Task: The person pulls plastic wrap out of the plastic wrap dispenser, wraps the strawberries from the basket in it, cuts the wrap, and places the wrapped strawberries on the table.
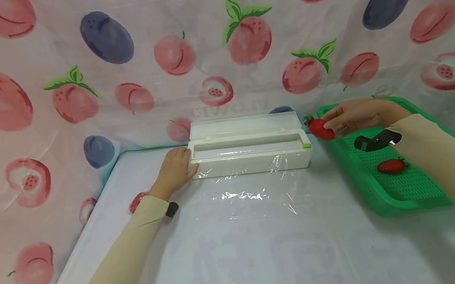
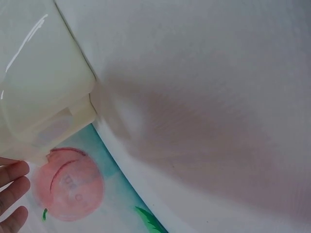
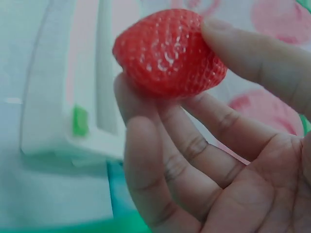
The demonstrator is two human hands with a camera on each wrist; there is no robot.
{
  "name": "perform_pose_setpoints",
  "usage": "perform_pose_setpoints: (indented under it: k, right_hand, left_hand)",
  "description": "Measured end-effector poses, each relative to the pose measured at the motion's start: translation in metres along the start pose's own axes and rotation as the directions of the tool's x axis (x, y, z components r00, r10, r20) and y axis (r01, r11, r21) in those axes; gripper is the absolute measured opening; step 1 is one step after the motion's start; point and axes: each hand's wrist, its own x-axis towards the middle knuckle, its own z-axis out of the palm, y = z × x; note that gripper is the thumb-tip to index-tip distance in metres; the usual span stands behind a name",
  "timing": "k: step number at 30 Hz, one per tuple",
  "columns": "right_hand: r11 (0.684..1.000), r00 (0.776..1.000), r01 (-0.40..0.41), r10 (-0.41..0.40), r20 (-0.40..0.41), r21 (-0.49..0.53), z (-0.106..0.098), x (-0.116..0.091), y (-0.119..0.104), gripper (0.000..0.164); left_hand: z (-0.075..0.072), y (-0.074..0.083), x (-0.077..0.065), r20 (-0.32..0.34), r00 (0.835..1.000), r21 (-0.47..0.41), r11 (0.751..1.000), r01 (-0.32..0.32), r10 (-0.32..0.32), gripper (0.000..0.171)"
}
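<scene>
A white cling film dispenser box (image 1: 252,163) stands on the table with its lid (image 1: 244,124) raised. Clear film (image 1: 252,196) stretches from its front over the table. My left hand (image 1: 173,169) rests against the box's left end; in the left wrist view its fingertips (image 2: 17,187) appear beside the box's corner. My right hand (image 1: 357,116) pinches a red strawberry (image 1: 321,129) between thumb and fingers, just right of the box. In the right wrist view the strawberry (image 3: 167,53) shows close up, with the box blurred behind it.
On the right stands a green perforated basket (image 1: 411,206), partly under my right arm, with another strawberry (image 1: 391,166) inside. A fruit-print sheet (image 1: 213,42) hangs behind the table. A red patch (image 1: 136,202) shows beside my left wrist.
</scene>
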Motion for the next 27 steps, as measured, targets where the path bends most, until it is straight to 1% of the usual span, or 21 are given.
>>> perform_pose_setpoints:
  k: [3,7,12,14,20,24,27]
  right_hand:
    - [1.0,1.0,0.016,-0.016,0.012,0.016,0.014,0.012,-0.009,0.057]
    - [0.999,0.999,0.035,-0.034,0.033,-0.013,0.031,0.026,-0.018,0.047]
    - [0.996,0.995,0.05,-0.044,0.084,-0.073,0.053,0.044,-0.026,0.045]
    - [0.995,0.994,0.057,-0.049,0.099,-0.082,0.063,0.053,-0.027,0.044]
    - [0.996,0.988,0.073,-0.066,0.136,-0.048,0.095,0.08,-0.025,0.04]
    - [0.995,0.984,0.093,-0.088,0.156,-0.026,0.117,0.092,-0.024,0.036]
    - [0.993,0.979,0.111,-0.104,0.175,-0.027,0.131,0.099,-0.022,0.034]
  left_hand:
    - [0.0,0.0,0.0,0.004,1.0,-0.001,1.0,0.002,-0.002,0.046]
    - [0.0,0.001,0.0,0.001,1.0,-0.002,1.0,0.005,-0.005,0.046]
    - [-0.001,0.001,0.0,0.011,1.0,-0.003,1.0,0.013,-0.013,0.046]
    - [-0.001,0.001,0.001,0.02,1.0,-0.003,1.0,0.017,-0.017,0.046]
    - [-0.002,0.001,0.001,0.022,1.0,-0.005,1.0,0.021,-0.021,0.046]
    - [-0.003,0.001,0.001,0.012,1.0,-0.008,1.0,0.017,-0.017,0.046]
    - [-0.002,0.001,0.001,0.011,1.0,-0.01,1.0,0.014,-0.014,0.046]
